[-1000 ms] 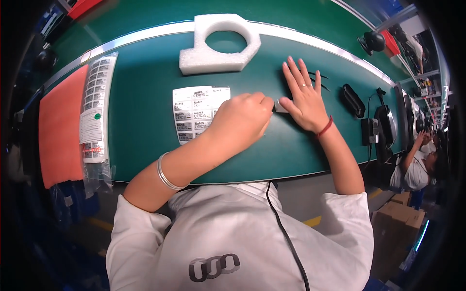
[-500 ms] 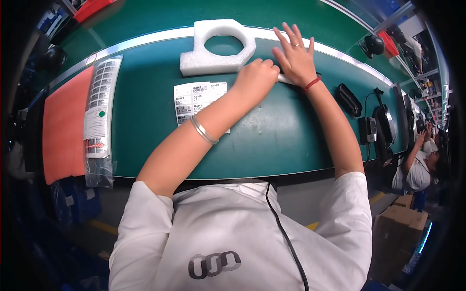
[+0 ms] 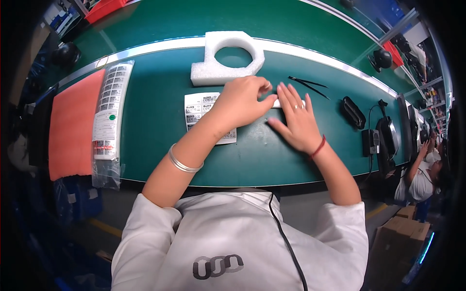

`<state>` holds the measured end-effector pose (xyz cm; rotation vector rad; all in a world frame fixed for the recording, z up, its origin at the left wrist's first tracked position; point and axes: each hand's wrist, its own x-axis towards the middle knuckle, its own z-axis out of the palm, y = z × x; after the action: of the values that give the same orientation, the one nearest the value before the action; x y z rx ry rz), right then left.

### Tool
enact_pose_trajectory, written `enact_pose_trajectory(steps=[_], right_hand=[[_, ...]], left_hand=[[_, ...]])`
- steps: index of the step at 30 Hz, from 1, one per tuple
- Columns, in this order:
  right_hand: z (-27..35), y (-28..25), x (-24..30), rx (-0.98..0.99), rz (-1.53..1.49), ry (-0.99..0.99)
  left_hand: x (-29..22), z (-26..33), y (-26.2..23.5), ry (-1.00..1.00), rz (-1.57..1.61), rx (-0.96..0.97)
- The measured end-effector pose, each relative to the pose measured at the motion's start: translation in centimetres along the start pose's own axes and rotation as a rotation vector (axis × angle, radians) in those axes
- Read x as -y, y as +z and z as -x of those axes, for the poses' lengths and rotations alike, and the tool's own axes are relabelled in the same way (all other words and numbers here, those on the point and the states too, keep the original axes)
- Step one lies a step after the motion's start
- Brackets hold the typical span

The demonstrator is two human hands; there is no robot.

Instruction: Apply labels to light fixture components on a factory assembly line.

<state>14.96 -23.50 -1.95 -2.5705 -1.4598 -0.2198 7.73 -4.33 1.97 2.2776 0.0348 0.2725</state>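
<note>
A slim white piece lies on the green work mat, mostly hidden under my hands, so its kind cannot be made out. Flat across it rests my right hand, fingers stretched forward and thumb apart. My left hand hovers at its left end with bent fingers; the thumb points to the piece, with a gap between thumb and fingertips. Beneath my left forearm is a partly covered sheet of printed labels. Black tweezers lie just beyond my right fingertips.
A white foam block with a round hole stands beyond my left hand. At left are an orange sheet and bagged label sheets. A black case and a small black box lie at right. Another person sits far right.
My right hand has come down from a raised, spread pose to lie flat on the white piece. My left hand has loosened from a fist and shifted slightly left, and the tweezers have come into view.
</note>
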Motion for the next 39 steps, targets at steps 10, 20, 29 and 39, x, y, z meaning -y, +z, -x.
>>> enact_pose_trajectory(steps=[10,20,29,39], right_hand=[[-5.5,-0.9,2.1,-0.492,-0.578,-0.047],[-5.9,-1.2,11.2,-0.358,-1.096,0.075],[-7.3,-3.5,9.5,-0.689,-1.213,0.293],[-3.3,-6.0,12.8,-0.595,-1.797,0.316]], left_hand=[[-1.3,3.2,-1.8,-0.145,1.086,-0.524],[-4.3,5.3,0.5,0.108,1.388,-0.373],[-4.7,5.9,1.7,0.073,0.977,-0.597],[-3.4,6.9,1.0,0.347,0.266,-0.673]])
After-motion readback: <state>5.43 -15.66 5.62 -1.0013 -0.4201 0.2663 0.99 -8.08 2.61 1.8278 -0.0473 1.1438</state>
